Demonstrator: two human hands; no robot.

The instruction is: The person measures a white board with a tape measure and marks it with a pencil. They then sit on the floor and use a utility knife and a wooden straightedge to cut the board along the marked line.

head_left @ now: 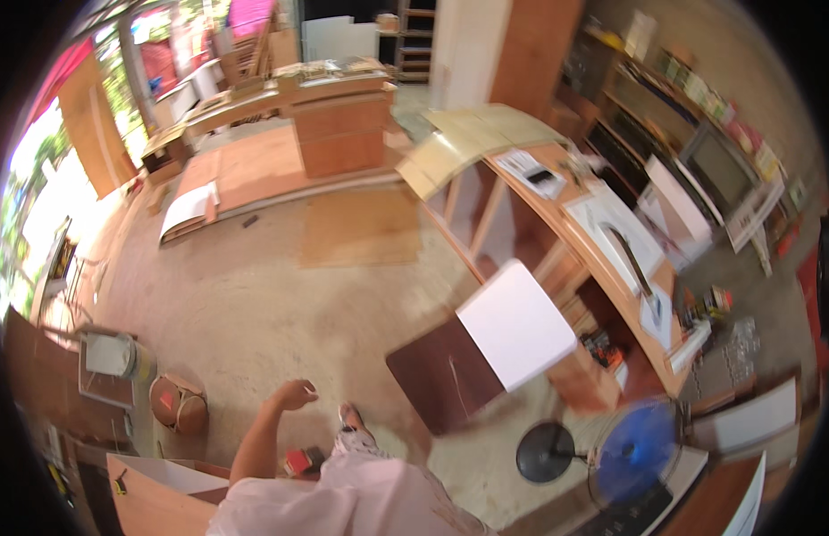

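Note:
My left hand [294, 393] hangs beside my body at the lower middle, empty, with its fingers loosely bent and apart. My foot in a sandal [350, 417] is on the concrete floor [218, 304], near a small red and dark object [303, 462]. My right hand is not visible. To my right stands a stool-like unit with a white top panel [517, 317] and a dark brown panel [437, 384], beside a long wooden workbench [566, 196] holding papers, white sheets and a long dark tool [633, 263].
A fan [633, 451] stands at lower right. A round wooden stool [178, 402], a bucket [142, 362] and a plywood piece [133, 500] are at left. Flat boards [254, 156] and a plywood sheet [356, 228] lie ahead. Shelves [651, 103] line the right wall.

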